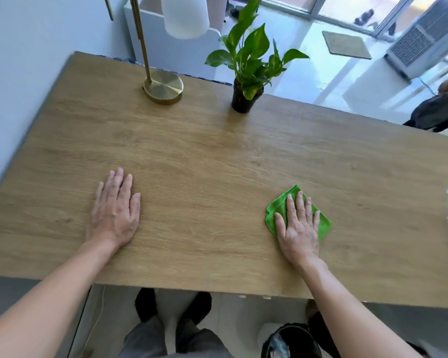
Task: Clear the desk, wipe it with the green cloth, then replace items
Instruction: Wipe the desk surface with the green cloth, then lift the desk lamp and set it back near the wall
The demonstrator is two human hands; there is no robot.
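The right hand lies flat, fingers spread, palm pressing the folded bright green cloth onto the light wooden desk, gripping nothing. The left hand rests open and flat on the bare wood, well apart from the cloth. Beyond the cloth, at the desk's back edge, stand a leafy green plant in a black pot and a round brass lamp base.

Wooden desk bears lamp, potted plant, green cloth.
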